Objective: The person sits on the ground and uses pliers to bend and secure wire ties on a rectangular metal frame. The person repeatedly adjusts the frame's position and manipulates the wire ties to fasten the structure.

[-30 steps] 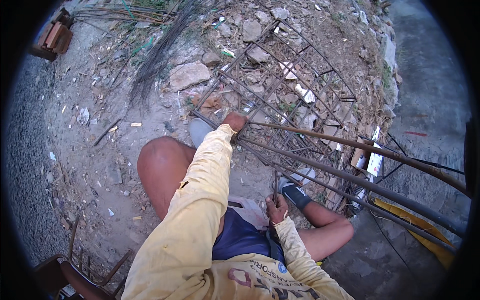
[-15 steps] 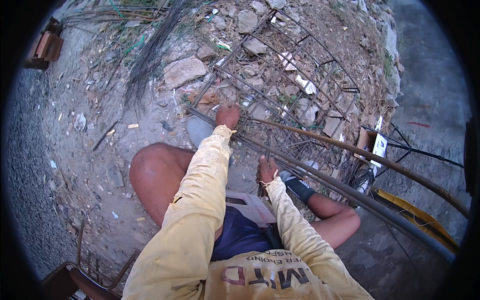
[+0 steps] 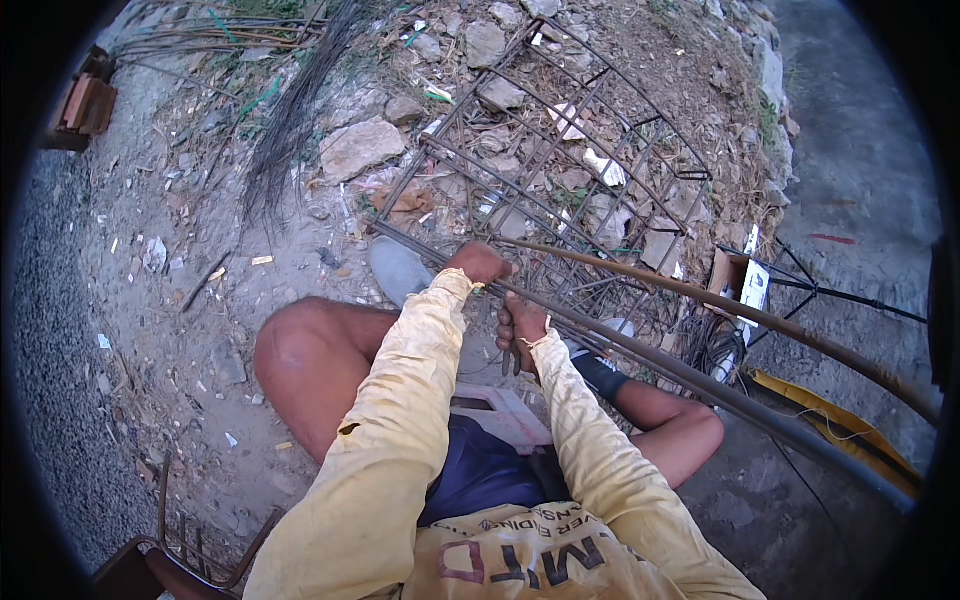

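Note:
A cage of steel reinforcing bars [image 3: 520,188] lies on the rubble ahead of me, its near long bars passing under my hands. My left hand [image 3: 480,263] is closed over these near bars. Its fingertips point right, and what they pinch is hidden. Just below and to the right, my right hand [image 3: 522,322] is wrapped around a pair of pincers [image 3: 511,362]. The two metal handles stick out below the fist, while the jaws are hidden near the bars.
A long rusty bar [image 3: 720,300] and a dark pipe [image 3: 740,400] run off to the right. Thin wires [image 3: 290,130] lie at the upper left near a stone slab [image 3: 362,150]. Bricks [image 3: 88,105] sit far left. An open carton [image 3: 742,283] and a yellow strip [image 3: 830,425] lie right.
My left hand has moved right along the near bars, toward my right hand. The right hand has risen slightly to the left with the pincers, and their handles now show below the fist.

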